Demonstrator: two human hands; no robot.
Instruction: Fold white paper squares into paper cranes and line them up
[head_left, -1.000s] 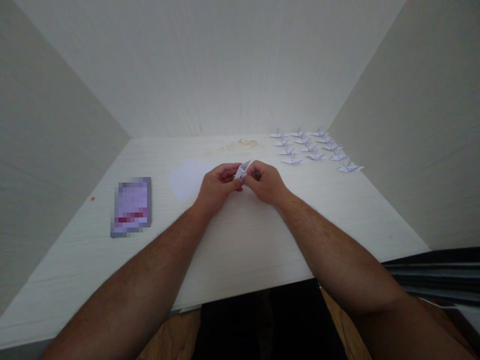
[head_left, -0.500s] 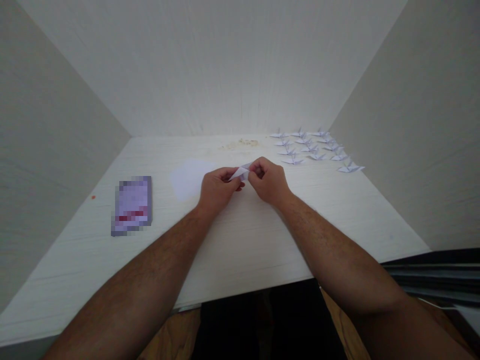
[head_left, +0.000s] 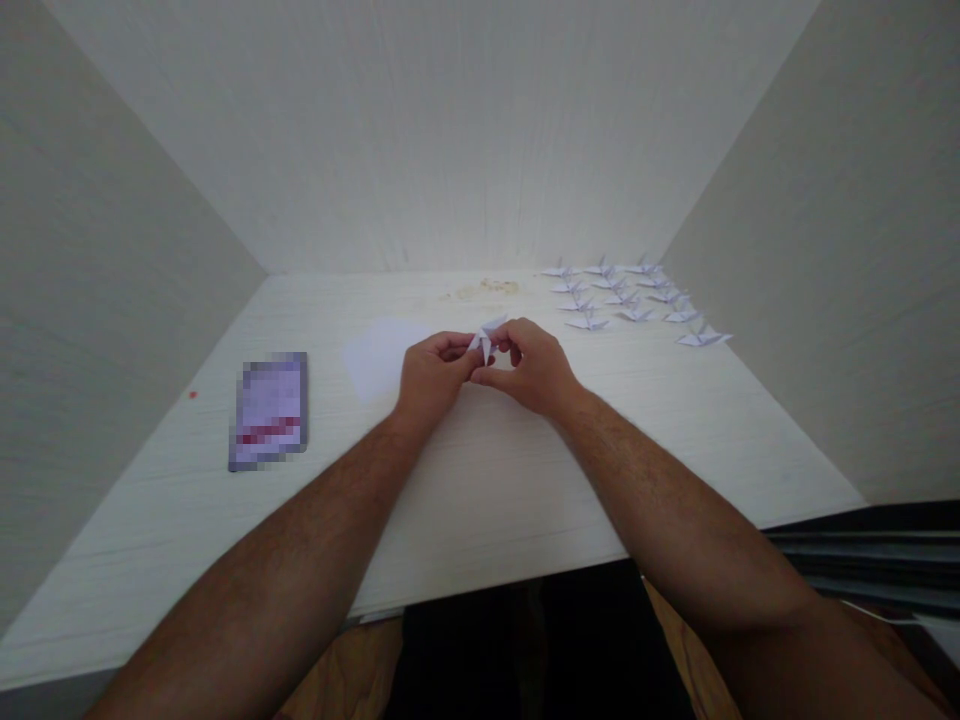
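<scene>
Above the middle of the white table, a small piece of folded white paper (head_left: pixel 484 343) is between my two hands. It has pointed flaps, one sticking up to the right and one pointing down. My left hand (head_left: pixel 436 373) pinches its left side between thumb and fingers. From the other side, my right hand (head_left: pixel 536 368) has its fingertips at the paper's right edge, with its thumb spread lower, beside the left fingertips. Part of the paper is hidden behind the fingers.
Several folded white paper cranes (head_left: pixel 619 298) stand in rows at the back right of the table (head_left: pixel 480 500). White paper sheets (head_left: pixel 381 355) lie left of my hands. A blurred purple flat object (head_left: pixel 270 410) sits farther left, near a small orange-red speck (head_left: pixel 193 395). Walls enclose three sides.
The folded paper has turned and its flaps now stand apart, one pointing down. My right thumb has moved down and left, away from the right fingertips.
</scene>
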